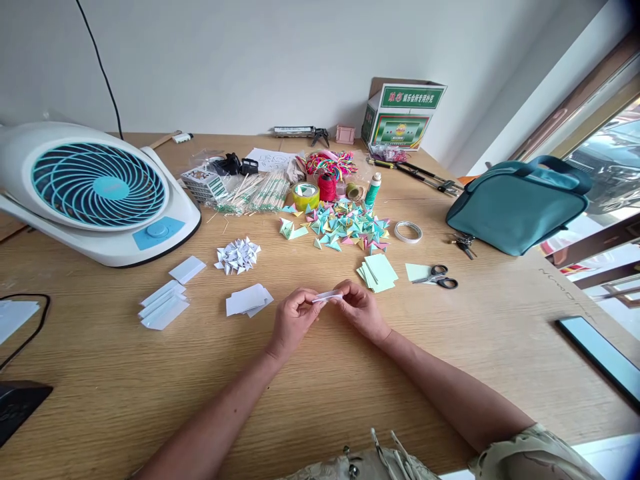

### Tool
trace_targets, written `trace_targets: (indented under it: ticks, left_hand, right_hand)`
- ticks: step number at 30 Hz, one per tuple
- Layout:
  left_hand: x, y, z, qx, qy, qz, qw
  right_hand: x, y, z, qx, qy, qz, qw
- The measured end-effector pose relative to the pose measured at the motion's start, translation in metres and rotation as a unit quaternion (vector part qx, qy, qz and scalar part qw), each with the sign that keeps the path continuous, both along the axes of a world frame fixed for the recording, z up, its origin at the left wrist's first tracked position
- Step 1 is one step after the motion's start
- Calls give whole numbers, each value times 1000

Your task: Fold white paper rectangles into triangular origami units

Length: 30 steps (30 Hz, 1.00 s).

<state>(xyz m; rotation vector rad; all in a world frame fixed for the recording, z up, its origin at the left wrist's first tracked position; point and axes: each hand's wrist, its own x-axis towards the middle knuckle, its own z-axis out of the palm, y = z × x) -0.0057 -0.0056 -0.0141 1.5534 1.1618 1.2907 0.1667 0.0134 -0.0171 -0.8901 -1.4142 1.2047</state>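
A small strip of folded white paper [327, 296] is pinched between both hands above the table. My left hand [296, 319] grips its left end, and my right hand [363, 311] grips the right end. Left of my hands lies a loose stack of white paper rectangles [246, 300]. Behind that sits a pile of small folded white paper triangles [238, 256]. Pale green paper sheets [379, 273] rest just beyond my right hand. A heap of coloured folded paper triangles [345, 223] spreads out farther back.
Scissors [438, 277] lie on a green slip at right, near a tape roll [409, 231]. More white paper slips [164, 303] are at left, before a fan [105, 193]. Bundled sticks [265, 192], a teal bag [517, 207], a cardboard box [404, 115] and a phone [603, 357] surround the work area.
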Motion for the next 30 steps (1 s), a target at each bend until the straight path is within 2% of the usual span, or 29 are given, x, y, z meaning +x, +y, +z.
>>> trace_targets:
  ticks: [9,16,21,24,30]
  left_hand:
    - [3,0,1,-41,5,31,999]
    - [3,0,4,-55,-3,30,998]
    - [4,-1,5,-87,-39,40,995]
    - [3,0,3,-105,-43,25,993]
    - [0,3,-2,-90,-21,10,996]
  right_hand:
    - [-2,5,1,-74,69,13,995]
    - [-2,4,0,-85,-12,28,996]
    - [-1,3,0,-94,-5,24,995]
    - [-1,4,0,-97,-1,26,995]
    - [1,3,1,-93,-1,25,995]
